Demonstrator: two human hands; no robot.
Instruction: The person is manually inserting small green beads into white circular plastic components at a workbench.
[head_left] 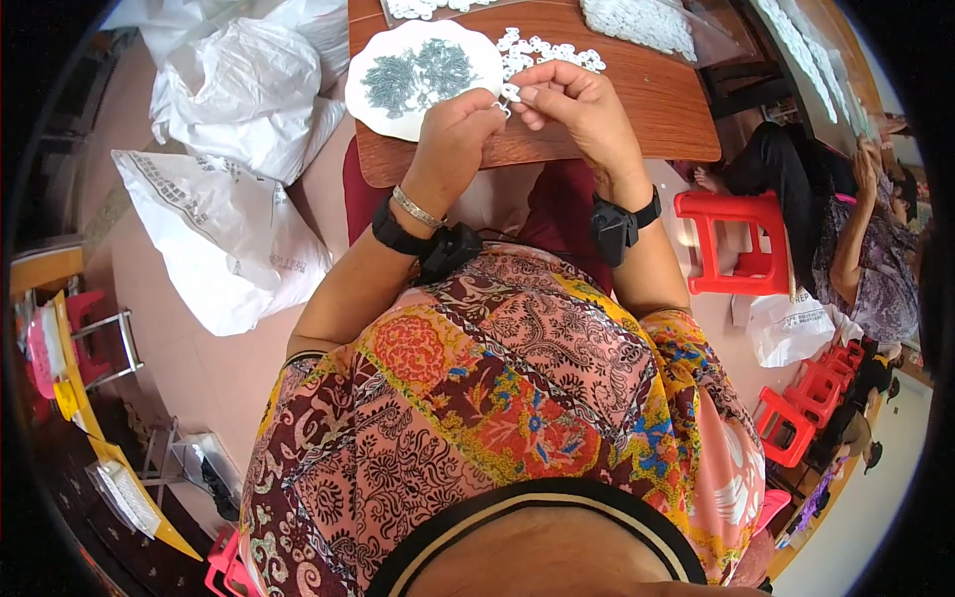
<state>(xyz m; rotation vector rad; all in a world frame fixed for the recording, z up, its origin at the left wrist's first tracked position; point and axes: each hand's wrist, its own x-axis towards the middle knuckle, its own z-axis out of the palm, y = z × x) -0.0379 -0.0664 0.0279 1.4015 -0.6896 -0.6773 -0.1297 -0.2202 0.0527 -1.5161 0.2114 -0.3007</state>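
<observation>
My left hand [461,134] and my right hand [580,107] meet over the near part of the wooden table, both with fingers closed in a pinch. Between my right thumb and forefinger is a small white plastic piece [510,92] with a hole in it. My left fingertips touch its lower side and grip a small part I cannot make out; a bit of white shows beside them. Left of my hands, a white scalloped plate [360,107] carries two heaps of small dark grey metal pieces [390,85]. Just beyond my right hand lie loose white plastic pieces [557,55].
More white pieces fill a clear bag [637,25] at the table's far right. Big white sacks [234,95] stand on the floor to the left. To the right are a red stool [736,244], other red stools [816,391] and a seated person [865,249].
</observation>
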